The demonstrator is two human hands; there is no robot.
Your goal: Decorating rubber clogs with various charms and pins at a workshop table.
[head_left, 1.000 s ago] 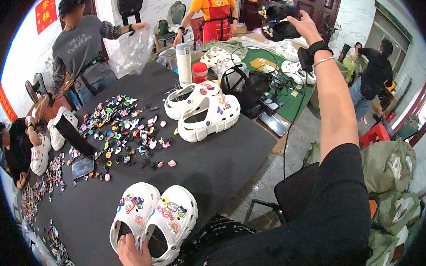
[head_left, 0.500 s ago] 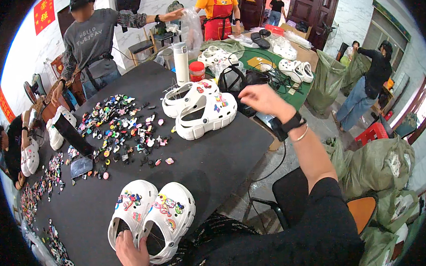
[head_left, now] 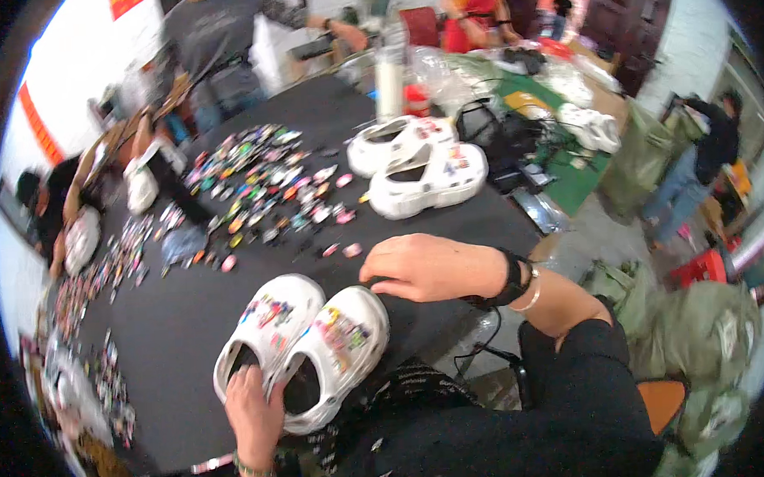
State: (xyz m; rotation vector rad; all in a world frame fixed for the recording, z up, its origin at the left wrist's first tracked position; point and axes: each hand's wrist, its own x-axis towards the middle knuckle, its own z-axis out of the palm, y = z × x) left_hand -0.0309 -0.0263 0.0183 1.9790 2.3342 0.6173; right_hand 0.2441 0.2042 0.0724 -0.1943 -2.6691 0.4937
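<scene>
A pair of white clogs with colourful charms stands at the near edge of the black table: a left clog and a right clog. My left hand is closed at their heel end, its fingers inside the left clog's opening and its thumb by the right clog. Just above the right clog's toe hovers my right hand, fingers bent toward the thumb. Motion blur hides whether anything small is between those fingertips. Farther back sits a second pair of charm-covered white clogs.
Loose colourful shoe charms lie heaped across the table. A white bottle and a red-lidded jar stand behind. Black bags and cables lie at right. Green sacks fill the floor there. Co-workers stand around the table.
My right hand has come back from the far right toward the near clogs. My left hand stays on them. The view has shifted, and a co-worker's outstretched arm with a plastic bag has moved.
</scene>
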